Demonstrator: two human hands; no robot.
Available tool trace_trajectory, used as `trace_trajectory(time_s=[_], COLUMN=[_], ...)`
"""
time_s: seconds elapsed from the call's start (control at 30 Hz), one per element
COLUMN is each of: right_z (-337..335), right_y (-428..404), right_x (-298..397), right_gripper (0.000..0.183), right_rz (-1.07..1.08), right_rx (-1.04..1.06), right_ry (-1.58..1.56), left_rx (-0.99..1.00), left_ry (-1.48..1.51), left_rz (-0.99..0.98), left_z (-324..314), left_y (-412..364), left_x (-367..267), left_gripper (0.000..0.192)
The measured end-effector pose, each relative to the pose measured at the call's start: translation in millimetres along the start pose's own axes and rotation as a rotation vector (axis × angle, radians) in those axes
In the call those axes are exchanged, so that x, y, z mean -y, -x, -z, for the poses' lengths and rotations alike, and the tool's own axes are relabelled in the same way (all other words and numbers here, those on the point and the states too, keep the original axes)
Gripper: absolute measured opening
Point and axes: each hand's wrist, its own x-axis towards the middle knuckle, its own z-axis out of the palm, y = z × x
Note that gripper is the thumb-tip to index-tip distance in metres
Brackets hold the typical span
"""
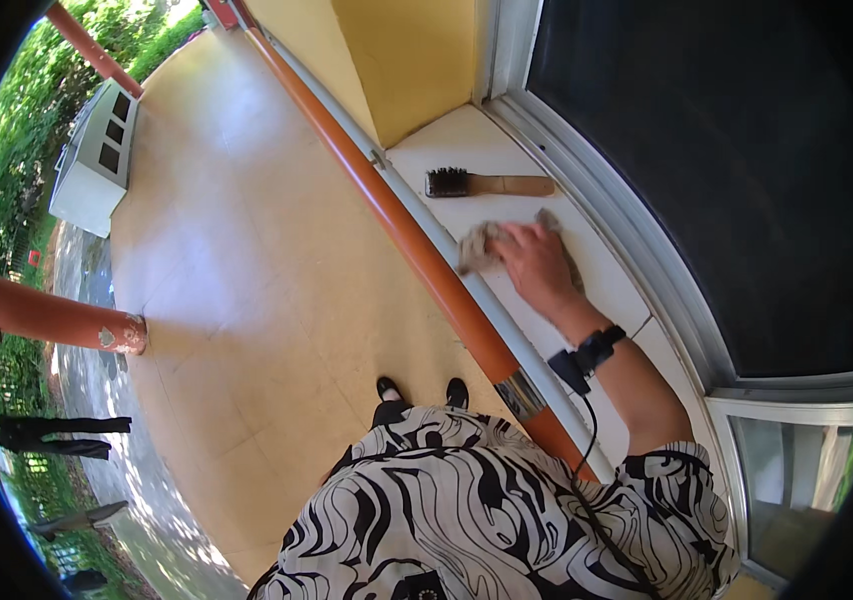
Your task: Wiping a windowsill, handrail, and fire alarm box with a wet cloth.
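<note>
My right hand (535, 262) presses a crumpled grey-beige cloth (480, 247) against the white tiled window sill (494, 146). Bits of the cloth show on both sides of the fingers, and the rest is hidden beneath the palm. Just beyond the hand lies a wooden-handled brush (490, 184) with dark bristles, apart from the cloth. A black wrist strap (599, 349) with a small device and a cable is on my right wrist. My left hand is out of view.
An orange handrail (389, 225) and a pale blue bar (426, 217) run along the sill's outer edge. On the right is an aluminium window frame (621, 240) with a dark panel. A yellow wall (411, 67) borders the sill's far end. Reddish columns (59, 307) stand left.
</note>
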Motion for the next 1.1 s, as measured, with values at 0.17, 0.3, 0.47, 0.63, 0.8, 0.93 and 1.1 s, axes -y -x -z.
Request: trace_trajectory(time_s=[0.17,0.3,0.47,0.63,0.8,0.93,1.1], right_z=[-32,-55,-55,-50,-99,-125,-74], right_y=[-56,-99,-96,-142,-207,-192,-109], right_x=[-18,-23,-18,26,89,120,127], right_gripper=[0.022,0.023,0.022,0.019,0.021,0.021,0.023], right_rz=[-0.140,-0.253,-0.496,-0.512,-0.217,-0.224,-0.265], right_rx=[-0.127,-0.202,-0.028,-0.112,-0.165,0.004,0.008], right_ry=[0.131,0.214,0.385,-0.227,-0.325,0.144,0.068], left_rx=[0.048,-0.005,0.088,0.162,0.171,0.157,0.118], left_ry=[-0.082,-0.051,0.147,-0.005,-0.185,-0.246,-0.345], left_rz=[-0.162,-0.253,-0.197,-0.260,-0.303,-0.468,-0.607], left_z=[45,105,179,240,267,281,298], left_y=[-77,-131,-129,-164,-212,-236,-241], left_x=[-43,-83,-194,-174,-170,-187,-232], left_gripper=[0.033,0.031,0.028,0.028,0.028,0.027,0.028])
